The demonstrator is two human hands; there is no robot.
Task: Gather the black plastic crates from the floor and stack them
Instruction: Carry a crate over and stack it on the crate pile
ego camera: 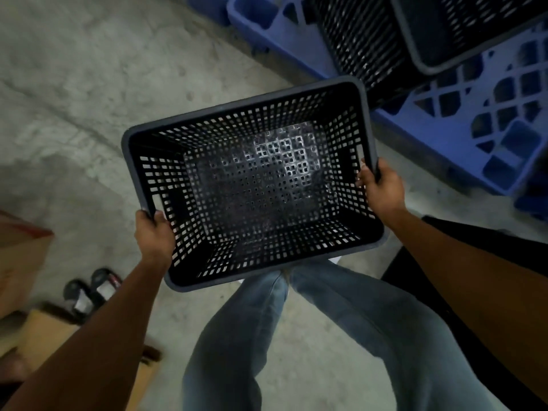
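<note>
Crate [252, 185] is being held up above the floor [89, 84], open side up. Its short edges are being gripped by the left hand [154, 235] and right hand [382, 188], fingers curled around.

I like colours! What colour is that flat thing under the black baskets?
The pallet is blue, seen from the head view.

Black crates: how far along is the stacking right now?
Done: black crates already sit on the blue pallet. In hand: one empty crate, carried off the floor, left hand and right hand gripping its rim. Left: setting it on those. No other loose crates in view.
</note>
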